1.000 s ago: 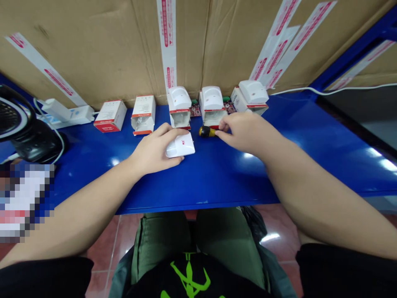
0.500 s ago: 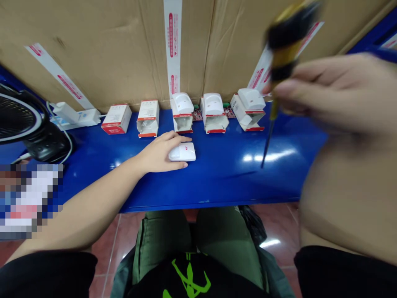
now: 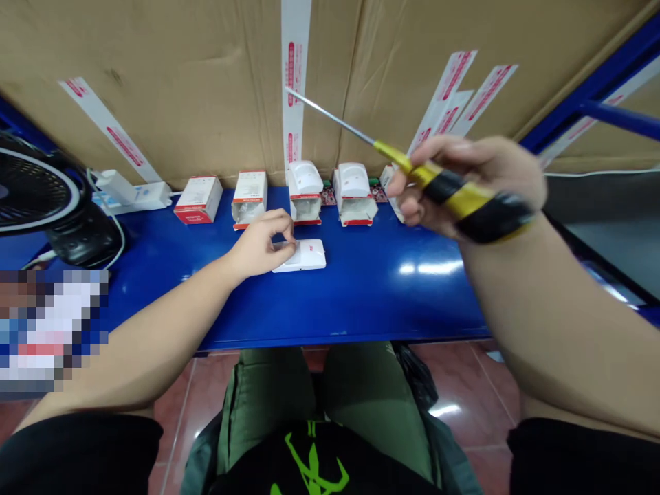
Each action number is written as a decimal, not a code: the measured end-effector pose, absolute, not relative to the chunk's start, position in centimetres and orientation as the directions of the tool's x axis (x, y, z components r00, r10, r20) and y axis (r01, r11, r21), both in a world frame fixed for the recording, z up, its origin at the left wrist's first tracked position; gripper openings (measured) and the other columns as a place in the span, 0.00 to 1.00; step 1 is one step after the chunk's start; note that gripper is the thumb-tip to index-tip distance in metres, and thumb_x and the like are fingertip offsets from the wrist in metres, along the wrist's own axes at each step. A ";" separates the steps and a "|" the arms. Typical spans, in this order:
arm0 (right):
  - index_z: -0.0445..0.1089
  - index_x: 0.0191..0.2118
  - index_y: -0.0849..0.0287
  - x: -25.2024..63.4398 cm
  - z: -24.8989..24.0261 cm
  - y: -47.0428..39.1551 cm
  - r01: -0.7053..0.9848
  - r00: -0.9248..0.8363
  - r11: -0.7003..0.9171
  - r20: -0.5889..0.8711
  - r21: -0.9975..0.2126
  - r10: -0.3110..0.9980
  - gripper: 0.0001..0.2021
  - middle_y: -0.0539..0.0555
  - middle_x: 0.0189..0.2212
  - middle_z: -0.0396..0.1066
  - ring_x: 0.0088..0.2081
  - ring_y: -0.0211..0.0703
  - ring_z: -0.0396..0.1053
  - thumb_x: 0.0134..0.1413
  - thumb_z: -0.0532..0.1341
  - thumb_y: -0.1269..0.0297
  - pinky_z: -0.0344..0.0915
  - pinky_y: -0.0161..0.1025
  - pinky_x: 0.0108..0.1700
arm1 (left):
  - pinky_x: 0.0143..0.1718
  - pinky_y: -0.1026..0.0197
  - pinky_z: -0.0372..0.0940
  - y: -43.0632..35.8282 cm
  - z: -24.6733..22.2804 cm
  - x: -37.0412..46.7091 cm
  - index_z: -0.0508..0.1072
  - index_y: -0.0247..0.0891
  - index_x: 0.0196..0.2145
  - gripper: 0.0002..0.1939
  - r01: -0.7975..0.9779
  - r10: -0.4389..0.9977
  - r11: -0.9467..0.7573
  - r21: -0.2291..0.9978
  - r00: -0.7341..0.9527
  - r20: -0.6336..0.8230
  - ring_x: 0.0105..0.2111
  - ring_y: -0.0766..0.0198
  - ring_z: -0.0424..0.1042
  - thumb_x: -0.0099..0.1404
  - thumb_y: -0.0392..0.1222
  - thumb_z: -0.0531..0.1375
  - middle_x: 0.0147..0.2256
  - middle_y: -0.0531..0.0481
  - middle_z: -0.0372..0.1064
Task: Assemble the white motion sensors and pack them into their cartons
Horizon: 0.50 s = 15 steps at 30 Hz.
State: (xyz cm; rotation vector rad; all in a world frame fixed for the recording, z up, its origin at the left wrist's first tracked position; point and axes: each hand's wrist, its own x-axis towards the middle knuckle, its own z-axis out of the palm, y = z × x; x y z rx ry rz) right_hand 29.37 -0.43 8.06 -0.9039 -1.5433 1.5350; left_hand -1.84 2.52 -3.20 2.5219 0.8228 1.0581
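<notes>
A white motion detector point(image 3: 311, 254) with a small red mark lies flat on the blue table. My left hand point(image 3: 265, 242) is at its left end, fingers curled and the thumb and index finger pinched together over it, covering that part. Raised above the table on the right, my right hand point(image 3: 467, 168) is wrapped round a screwdriver point(image 3: 447, 194) with a yellow and black handle. The screwdriver's long metal shaft points left and up, its tip well away from the detector and in front of the taped cardboard.
Behind the detector stand several small boxes, including a closed box point(image 3: 199, 199) and an open box point(image 3: 249, 194). White detectors point(image 3: 306, 177) sit on two more open boxes. A black fan point(image 3: 77, 220) and a power strip point(image 3: 147, 196) are at left; cardboard point(image 3: 196, 89) forms the back.
My right hand has swung the screwdriver from tip-down to pointing left and up. My left fingers, spread around the detector before, are now curled into a pinch at its left end.
</notes>
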 end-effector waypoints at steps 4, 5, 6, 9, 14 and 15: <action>0.61 0.38 0.53 30.9 4.1 0.6 -0.040 -0.473 0.082 0.091 -0.996 0.876 0.16 0.45 0.32 0.75 0.29 0.37 0.76 0.48 0.69 0.68 0.73 0.39 0.32 | 0.41 0.56 0.71 2.7 -3.3 -1.9 0.70 0.41 0.30 0.10 0.353 0.585 -0.808 0.471 0.577 0.571 0.34 0.61 0.74 0.71 0.41 0.63 0.33 0.50 0.75; 0.57 0.40 0.51 31.6 3.4 0.7 -0.002 -0.436 0.083 0.076 -0.997 0.897 0.18 0.43 0.31 0.74 0.28 0.37 0.75 0.48 0.67 0.69 0.72 0.39 0.32 | 0.41 0.56 0.71 2.7 -3.3 -1.9 0.71 0.40 0.30 0.10 0.348 0.585 -0.808 0.475 0.572 0.576 0.34 0.61 0.74 0.72 0.41 0.63 0.33 0.50 0.75; 0.54 0.41 0.49 32.4 2.8 0.7 0.046 -0.393 0.082 0.057 -0.996 0.918 0.20 0.41 0.30 0.72 0.26 0.36 0.72 0.47 0.65 0.70 0.69 0.38 0.30 | 0.42 0.56 0.71 2.7 -3.3 -1.9 0.71 0.40 0.31 0.11 0.349 0.588 -0.806 0.479 0.565 0.579 0.34 0.62 0.74 0.72 0.41 0.63 0.34 0.49 0.75; 0.50 0.46 0.46 35.9 1.8 0.7 0.269 -0.339 0.076 -0.020 -0.960 0.941 0.23 0.38 0.23 0.67 0.20 0.37 0.62 0.54 0.66 0.62 0.58 0.38 0.25 | 0.44 0.56 0.73 2.5 -3.2 -1.8 0.70 0.41 0.31 0.13 0.362 0.603 -0.796 0.485 0.547 0.581 0.36 0.62 0.76 0.75 0.43 0.63 0.36 0.49 0.76; 0.56 0.41 0.48 39.9 1.6 0.2 0.642 -0.386 0.034 -0.285 -0.766 0.877 0.33 0.42 0.19 0.63 0.21 0.36 0.56 0.55 0.69 0.26 0.52 0.38 0.23 | 0.53 0.53 0.76 1.6 -3.3 -1.3 0.71 0.40 0.41 0.13 0.380 0.604 -0.791 0.480 0.612 0.511 0.49 0.55 0.81 0.77 0.52 0.65 0.48 0.42 0.80; 0.58 0.39 0.49 40.0 1.7 0.1 0.673 -0.366 0.021 -0.308 -0.739 0.878 0.36 0.43 0.20 0.64 0.22 0.36 0.57 0.52 0.68 0.21 0.53 0.38 0.24 | 0.55 0.52 0.77 1.5 -3.4 -1.2 0.73 0.40 0.47 0.15 0.377 0.598 -0.791 0.482 0.640 0.482 0.52 0.54 0.81 0.76 0.53 0.66 0.52 0.40 0.80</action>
